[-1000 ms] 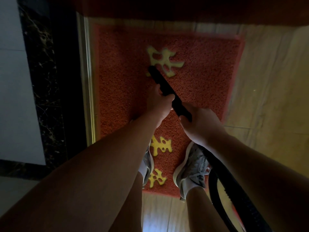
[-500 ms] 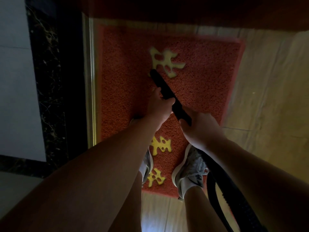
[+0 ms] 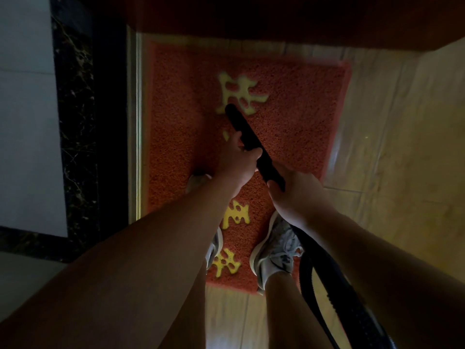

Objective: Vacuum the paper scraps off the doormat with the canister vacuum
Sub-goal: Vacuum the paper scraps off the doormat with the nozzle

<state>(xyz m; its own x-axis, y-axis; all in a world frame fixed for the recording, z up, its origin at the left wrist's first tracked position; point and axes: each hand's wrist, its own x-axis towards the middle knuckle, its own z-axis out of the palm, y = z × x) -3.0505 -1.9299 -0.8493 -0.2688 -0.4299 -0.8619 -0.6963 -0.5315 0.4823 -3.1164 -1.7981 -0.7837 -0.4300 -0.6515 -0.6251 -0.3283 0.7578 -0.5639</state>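
A red doormat [image 3: 302,117] with yellow characters lies on the floor below me. A black vacuum wand [image 3: 247,137] slants across it, its tip by the lower edge of the far yellow character. My left hand [image 3: 237,161] grips the wand at its middle. My right hand [image 3: 294,192] grips it lower down, where the black ribbed hose [image 3: 334,285] starts and runs off to the bottom right. No paper scraps show on the mat in this dim light. The canister itself is out of view.
My two feet in grey sneakers [image 3: 275,250] stand on the near part of the mat. A metal door threshold [image 3: 137,137] and dark marble strip [image 3: 75,122] run along the left. Wooden floor [image 3: 402,147] lies to the right; a dark red door edge [image 3: 276,21] spans the top.
The wand tip has drawn back a little toward me, from over the far yellow character to its lower edge. Both hands keep their grip.
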